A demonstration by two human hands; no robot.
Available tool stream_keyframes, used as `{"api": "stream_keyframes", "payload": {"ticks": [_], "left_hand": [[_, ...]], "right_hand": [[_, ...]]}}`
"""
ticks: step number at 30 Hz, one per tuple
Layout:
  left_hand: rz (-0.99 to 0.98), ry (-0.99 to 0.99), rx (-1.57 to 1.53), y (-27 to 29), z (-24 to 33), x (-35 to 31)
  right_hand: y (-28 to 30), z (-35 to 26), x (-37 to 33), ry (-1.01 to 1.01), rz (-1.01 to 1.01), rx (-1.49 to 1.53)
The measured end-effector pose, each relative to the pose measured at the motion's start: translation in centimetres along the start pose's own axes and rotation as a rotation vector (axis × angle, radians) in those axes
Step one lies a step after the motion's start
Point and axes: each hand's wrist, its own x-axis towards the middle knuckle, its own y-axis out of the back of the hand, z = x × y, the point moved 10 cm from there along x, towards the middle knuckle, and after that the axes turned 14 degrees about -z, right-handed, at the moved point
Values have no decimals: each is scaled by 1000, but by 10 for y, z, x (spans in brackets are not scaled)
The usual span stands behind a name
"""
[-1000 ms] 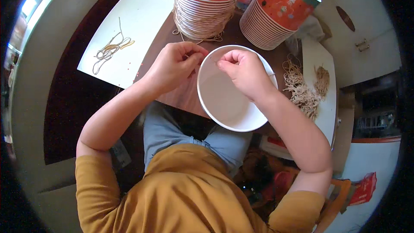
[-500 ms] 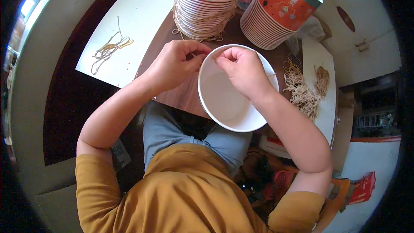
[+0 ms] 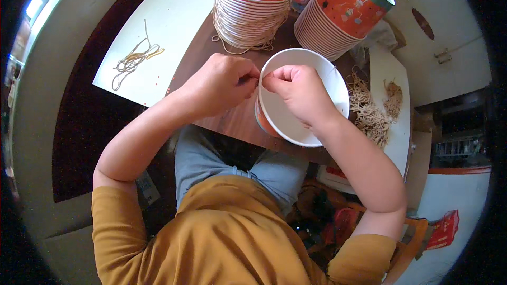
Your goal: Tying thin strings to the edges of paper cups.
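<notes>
A paper bucket point(image 3: 288, 121), white inside with an orange outer wall, stands at the table's near edge with its mouth tilted toward me. My left hand point(image 3: 227, 84) is outside its left rim, thumb and fingers pinched together. Reaching over the mouth, my right hand point(image 3: 301, 91) pinches just inside the same stretch of rim, fingertips almost meeting the left ones across the wall. Whatever lies between the fingertips is hidden. A short pale cord end point(image 3: 334, 68) shows at the bucket's right rim.
Behind stands a stack of nested orange-and-white buckets point(image 3: 253, 16) with cord looped around it. Another stack point(image 3: 332, 21) leans to its right. Tangled beige cords point(image 3: 367, 108) lie right of the bucket, and a few loose cords point(image 3: 134, 59) lie on the white left tabletop.
The bucket has shifted right and slightly away from me, showing more of its orange side. My right hand has moved slightly right with it; both hands stay pinched at the left rim.
</notes>
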Motion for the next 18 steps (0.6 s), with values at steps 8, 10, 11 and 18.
{"api": "stream_keyframes", "payload": {"ticks": [8,10,11,18], "left_hand": [[118,-32,-170,-8,-16,-4],[119,-25,-212,-9,-23,-4],[121,-9,-259,-8,-29,-6],[68,82,-740,-9,-60,-33]], "right_hand": [[-3,5,-3,-11,-113,88],[-6,9,-4,-37,-189,71],[-4,7,-6,-36,-188,72],[8,-72,-100,109,-150,-897]]}}
